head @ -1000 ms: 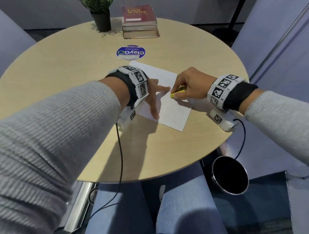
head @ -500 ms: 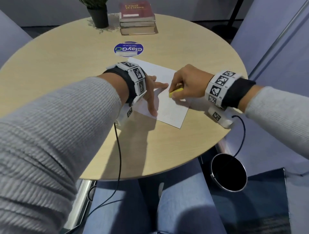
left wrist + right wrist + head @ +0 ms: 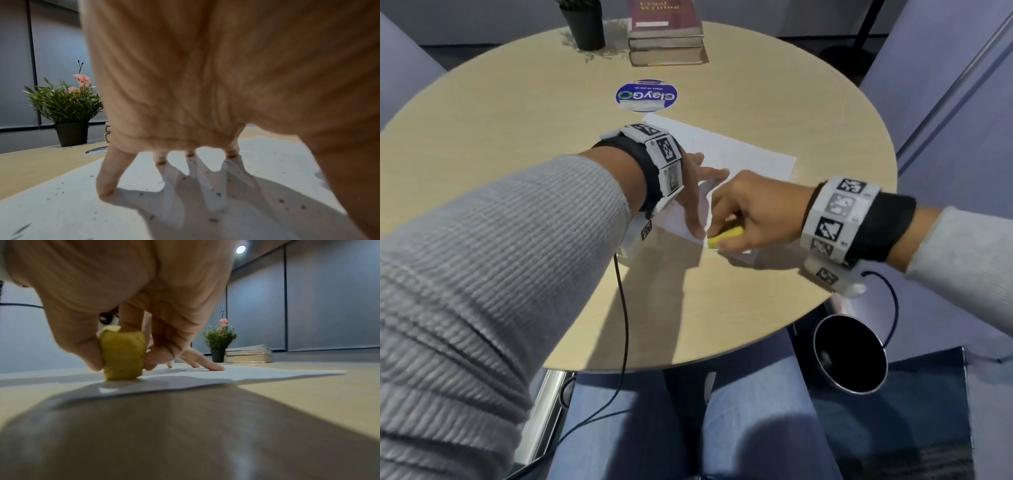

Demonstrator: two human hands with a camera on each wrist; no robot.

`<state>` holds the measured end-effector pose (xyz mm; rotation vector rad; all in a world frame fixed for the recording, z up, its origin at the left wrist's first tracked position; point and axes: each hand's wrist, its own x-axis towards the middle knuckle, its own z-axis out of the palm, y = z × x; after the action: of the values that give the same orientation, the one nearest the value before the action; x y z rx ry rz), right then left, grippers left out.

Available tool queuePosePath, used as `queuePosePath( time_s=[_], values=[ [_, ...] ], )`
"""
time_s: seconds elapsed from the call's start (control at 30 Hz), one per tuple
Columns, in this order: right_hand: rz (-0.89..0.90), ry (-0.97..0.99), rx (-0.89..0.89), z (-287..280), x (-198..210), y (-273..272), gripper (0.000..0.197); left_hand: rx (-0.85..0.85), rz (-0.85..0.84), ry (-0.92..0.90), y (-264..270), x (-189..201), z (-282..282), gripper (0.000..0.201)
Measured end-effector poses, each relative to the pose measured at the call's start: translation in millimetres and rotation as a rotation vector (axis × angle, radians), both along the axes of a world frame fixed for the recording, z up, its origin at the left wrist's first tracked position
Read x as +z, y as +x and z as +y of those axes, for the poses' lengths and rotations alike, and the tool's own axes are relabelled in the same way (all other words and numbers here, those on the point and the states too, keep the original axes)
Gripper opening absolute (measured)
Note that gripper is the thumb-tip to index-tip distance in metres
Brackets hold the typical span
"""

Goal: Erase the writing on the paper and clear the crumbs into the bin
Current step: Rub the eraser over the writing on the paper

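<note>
A white sheet of paper (image 3: 739, 154) lies on the round wooden table (image 3: 517, 113). My left hand (image 3: 698, 192) rests on it with straight, spread fingers (image 3: 107, 183) pressing it flat. Dark eraser crumbs (image 3: 218, 194) speckle the paper (image 3: 61, 207) around those fingers. My right hand (image 3: 743, 212) pinches a yellow eraser (image 3: 724, 236) between thumb and fingers, its end down on the paper's near edge. In the right wrist view the eraser (image 3: 123, 355) stands on the paper (image 3: 257, 374), just by my left thumb. A round black bin (image 3: 851, 354) stands on the floor at the table's near right.
At the back of the table stand a potted plant (image 3: 583, 25) and a stack of books (image 3: 666, 34). A round blue sticker (image 3: 646, 96) lies beyond the paper. A cable (image 3: 625, 325) hangs from my left wrist over the table's near edge.
My right hand has slid the eraser from the middle of the paper towards me, to its near edge by my left thumb. The left hand still presses the paper.
</note>
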<state>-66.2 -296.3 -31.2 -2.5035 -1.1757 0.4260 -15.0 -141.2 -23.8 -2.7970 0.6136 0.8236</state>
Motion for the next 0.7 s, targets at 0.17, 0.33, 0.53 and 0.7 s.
queuePosePath(
  time_s=[0.17, 0.33, 0.53, 0.7],
  values=[
    [-0.092, 0.023, -0.233, -19.0, 4.7, 32.6, 0.018, 0.028, -0.011, 0.157, -1.8, 1.9, -3.8, 0.124],
    [-0.005, 0.017, -0.056, -4.2, 1.9, 2.9, 0.017, 0.007, -0.014, 0.018, -3.9, 2.0, -0.3, 0.120],
    [-0.092, 0.012, -0.202, -19.5, 2.6, 23.4, 0.015, 0.034, -0.015, 0.133, -3.3, 0.5, -2.7, 0.122],
    [0.021, 0.030, -0.107, -11.5, 3.6, 7.3, 0.018, 0.044, -0.016, 0.112, -2.3, -3.6, -2.1, 0.122]
  ],
)
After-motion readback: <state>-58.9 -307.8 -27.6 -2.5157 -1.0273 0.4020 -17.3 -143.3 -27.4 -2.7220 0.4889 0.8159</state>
